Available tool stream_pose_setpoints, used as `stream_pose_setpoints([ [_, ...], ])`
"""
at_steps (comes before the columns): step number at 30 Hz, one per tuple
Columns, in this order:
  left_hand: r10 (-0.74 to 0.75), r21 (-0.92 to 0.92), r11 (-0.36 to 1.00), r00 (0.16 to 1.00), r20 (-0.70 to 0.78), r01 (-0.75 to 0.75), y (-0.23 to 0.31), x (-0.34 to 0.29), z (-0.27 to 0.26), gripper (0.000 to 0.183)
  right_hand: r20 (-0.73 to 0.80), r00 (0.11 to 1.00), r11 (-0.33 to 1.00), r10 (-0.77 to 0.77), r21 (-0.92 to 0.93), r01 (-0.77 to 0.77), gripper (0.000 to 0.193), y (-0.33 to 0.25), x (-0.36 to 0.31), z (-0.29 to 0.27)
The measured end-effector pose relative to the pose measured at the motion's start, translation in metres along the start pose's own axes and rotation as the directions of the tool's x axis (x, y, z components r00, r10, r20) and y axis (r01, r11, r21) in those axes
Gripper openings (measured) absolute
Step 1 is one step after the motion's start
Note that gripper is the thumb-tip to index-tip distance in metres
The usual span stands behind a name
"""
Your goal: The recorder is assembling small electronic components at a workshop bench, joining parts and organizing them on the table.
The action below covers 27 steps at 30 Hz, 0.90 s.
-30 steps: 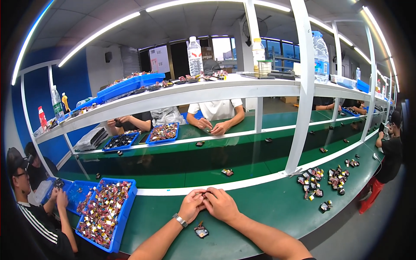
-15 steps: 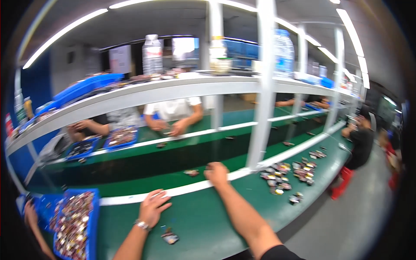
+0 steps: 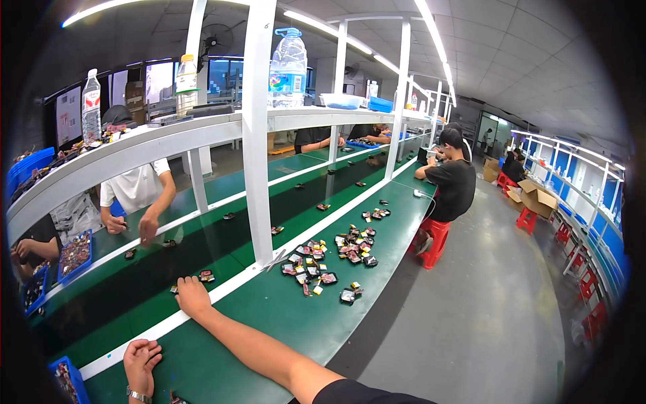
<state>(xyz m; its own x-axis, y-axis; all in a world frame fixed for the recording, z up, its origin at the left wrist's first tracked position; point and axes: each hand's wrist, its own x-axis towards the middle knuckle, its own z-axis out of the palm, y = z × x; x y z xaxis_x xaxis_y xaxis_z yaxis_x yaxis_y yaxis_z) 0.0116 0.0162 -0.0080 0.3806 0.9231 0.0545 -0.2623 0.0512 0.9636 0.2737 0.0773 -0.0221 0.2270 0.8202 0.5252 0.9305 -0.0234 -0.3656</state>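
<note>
The right hand (image 3: 193, 296) is stretched forward across the white strip (image 3: 222, 286) that edges the green tabletop (image 3: 269, 330); its fingers (image 3: 183, 288) lie loosely curled and open, gripping nothing, tips resting at the near edge of the dark green belt (image 3: 168, 269); a small dark part (image 3: 206, 275) sits on the belt just beside the hand, apart from it, and whether the fingertips touch the tiny piece at their left I cannot tell. The left hand (image 3: 141, 360) rests flat on the tabletop near the lower edge of the view, fingers (image 3: 151, 350) slack and half curled, holding nothing; a watch (image 3: 139, 396) circles its wrist; another small part (image 3: 177, 400) lies just beside that wrist, cut off by the frame; a blue tray (image 3: 67, 380) of parts stands to the left of it.

Between the two hands the tabletop is bare green; to the right, past the white post (image 3: 258, 135), a scatter of small parts (image 3: 333, 259) is spread out, well apart from both hands, with open surface between it and the forearm; the tabletop's right edge drops to grey floor (image 3: 484, 316). Across the belt a person in a white shirt (image 3: 138, 188) works; further along, a person in black (image 3: 452, 185) sits on a red stool (image 3: 434, 239); water bottles (image 3: 288, 64) stand on the shelf (image 3: 148, 145) above.
</note>
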Motion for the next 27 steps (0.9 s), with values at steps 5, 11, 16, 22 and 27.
stream_pose_setpoints([
  [5, -0.002, 0.031, 1.0, 1.0, 0.004, 0.002, -0.001, 0.001, -0.008, 0.019, -0.068, 0.997, 0.995, 0.043, 0.091, -0.037, 0.026, 0.002, 0.002, 0.004],
  [11, 0.023, -0.005, 1.0, 0.997, 0.076, -0.023, 0.004, 0.001, -0.013, 0.02, 0.027, 1.0, 0.985, -0.008, 0.175, 0.003, 0.023, -0.006, -0.005, 0.003],
  [16, 0.008, 0.006, 1.0, 0.999, 0.05, -0.008, 0.003, -0.003, -0.01, 0.019, 0.045, 0.995, 0.981, 0.091, 0.168, -0.097, 0.042, -0.013, -0.016, -0.014],
  [22, -0.023, 0.071, 0.997, 0.995, 0.094, 0.016, 0.007, -0.004, -0.006, 0.017, 0.031, 0.999, 0.996, 0.024, 0.083, -0.027, 0.04, -0.013, -0.011, -0.004],
  [27, -0.036, 0.059, 0.998, 0.997, 0.073, 0.031, 0.006, -0.007, -0.011, 0.016, 0.024, 0.997, 0.99, 0.079, 0.118, -0.081, 0.028, -0.014, -0.01, 0.002],
])
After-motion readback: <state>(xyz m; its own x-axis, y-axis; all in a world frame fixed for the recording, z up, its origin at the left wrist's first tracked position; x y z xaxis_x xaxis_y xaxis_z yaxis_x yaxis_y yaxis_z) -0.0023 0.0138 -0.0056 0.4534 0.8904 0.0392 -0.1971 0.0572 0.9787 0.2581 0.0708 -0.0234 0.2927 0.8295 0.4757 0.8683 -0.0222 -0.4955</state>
